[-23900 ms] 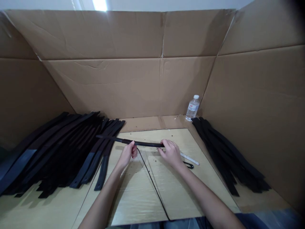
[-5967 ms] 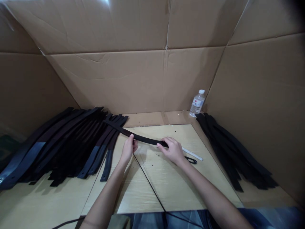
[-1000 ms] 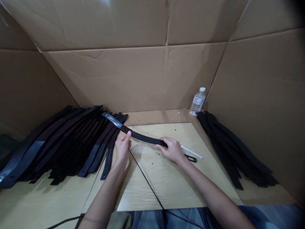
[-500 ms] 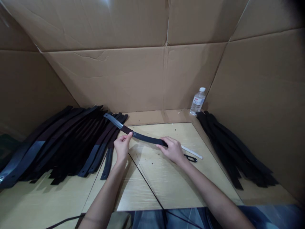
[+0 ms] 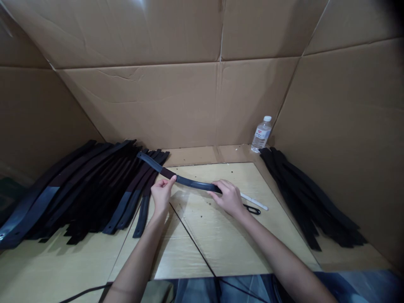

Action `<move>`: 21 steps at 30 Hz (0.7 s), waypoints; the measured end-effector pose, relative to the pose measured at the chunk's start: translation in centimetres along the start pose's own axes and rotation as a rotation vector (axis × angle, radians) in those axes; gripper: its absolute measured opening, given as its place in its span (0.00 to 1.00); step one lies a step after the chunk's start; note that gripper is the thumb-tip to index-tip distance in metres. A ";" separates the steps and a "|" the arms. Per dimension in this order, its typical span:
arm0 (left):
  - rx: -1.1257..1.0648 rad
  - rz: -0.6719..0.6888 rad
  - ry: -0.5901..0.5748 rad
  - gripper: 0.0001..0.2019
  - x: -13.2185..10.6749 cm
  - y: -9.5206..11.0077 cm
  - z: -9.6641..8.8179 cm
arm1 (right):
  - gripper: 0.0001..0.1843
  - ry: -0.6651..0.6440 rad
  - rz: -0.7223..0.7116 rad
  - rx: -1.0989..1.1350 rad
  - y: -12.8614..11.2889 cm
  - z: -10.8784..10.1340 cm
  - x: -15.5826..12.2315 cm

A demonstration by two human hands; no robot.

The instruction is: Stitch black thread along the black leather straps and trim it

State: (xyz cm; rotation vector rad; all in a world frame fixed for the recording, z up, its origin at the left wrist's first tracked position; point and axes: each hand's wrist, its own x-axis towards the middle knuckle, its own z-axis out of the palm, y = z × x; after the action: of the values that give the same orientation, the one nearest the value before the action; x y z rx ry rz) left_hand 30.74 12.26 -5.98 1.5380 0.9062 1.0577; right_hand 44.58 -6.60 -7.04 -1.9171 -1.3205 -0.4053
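While both hands span it, black strap [image 5: 189, 182] hangs bowed above the surface [image 5: 221, 240] | left hand [image 5: 162, 194] fingers pinch its middle | right hand [image 5: 229, 198] fingers clamp its right end, two-point grip likely for control | far end over strap pile [image 5: 88, 189]

Strap piles [image 5: 78, 189] [image 5: 309, 198] flank bare board [image 5: 221, 240].

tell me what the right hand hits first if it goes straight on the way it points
The right hand points up-left, over the black strap it grips. Past that, probably the cardboard back wall, just right of the left strap pile, though depth is unclear.
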 end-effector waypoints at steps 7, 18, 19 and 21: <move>-0.054 0.006 -0.040 0.21 -0.3 0.2 0.2 | 0.09 0.005 0.029 -0.094 0.2 -0.1 -0.1; -0.070 -0.051 -0.165 0.22 -0.5 0.8 0.5 | 0.05 -0.009 0.111 -0.143 0.7 0.3 -0.3; -0.092 -0.051 -0.192 0.22 -0.6 0.7 0.5 | 0.06 -0.014 0.122 -0.146 0.7 0.2 -0.2; -0.146 -0.045 -0.240 0.23 -0.6 0.6 0.6 | 0.07 -0.036 0.143 -0.149 0.7 0.1 -0.1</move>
State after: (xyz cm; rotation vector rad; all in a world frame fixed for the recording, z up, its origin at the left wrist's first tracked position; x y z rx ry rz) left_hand 31.12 11.41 -5.56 1.4786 0.6804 0.8654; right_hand 45.13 -6.77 -7.43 -2.1361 -1.1954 -0.4087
